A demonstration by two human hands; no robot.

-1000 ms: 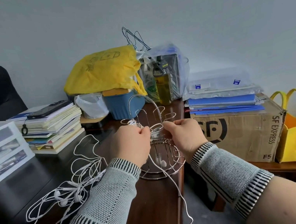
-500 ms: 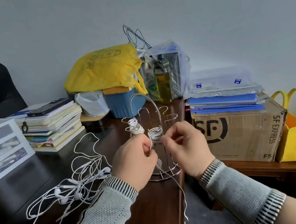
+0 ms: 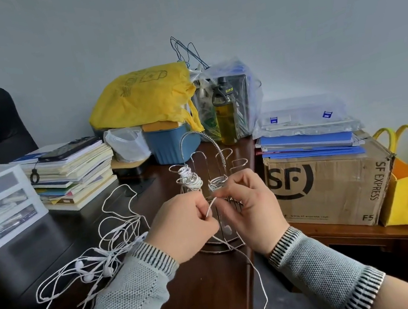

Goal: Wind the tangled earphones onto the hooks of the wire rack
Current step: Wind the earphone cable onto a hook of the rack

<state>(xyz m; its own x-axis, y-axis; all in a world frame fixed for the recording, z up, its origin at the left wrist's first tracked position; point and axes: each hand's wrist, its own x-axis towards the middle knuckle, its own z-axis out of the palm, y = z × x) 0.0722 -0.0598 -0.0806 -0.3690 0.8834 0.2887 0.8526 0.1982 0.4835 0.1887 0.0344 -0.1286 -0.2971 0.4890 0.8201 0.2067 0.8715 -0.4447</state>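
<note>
A loose tangle of white wired earphones lay on the dark wooden counter at left. The left hand pinched a white earphone cable, fingers curled on it. Behind stood the chrome wire rack, three hooks wound with white cable. The right hand pinched the cable at the nearest wound hook.

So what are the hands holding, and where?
Both hands pinch a white earphone cord: the left hand at its free stretch, the right hand just below the coil on a wire rack hook.
</note>
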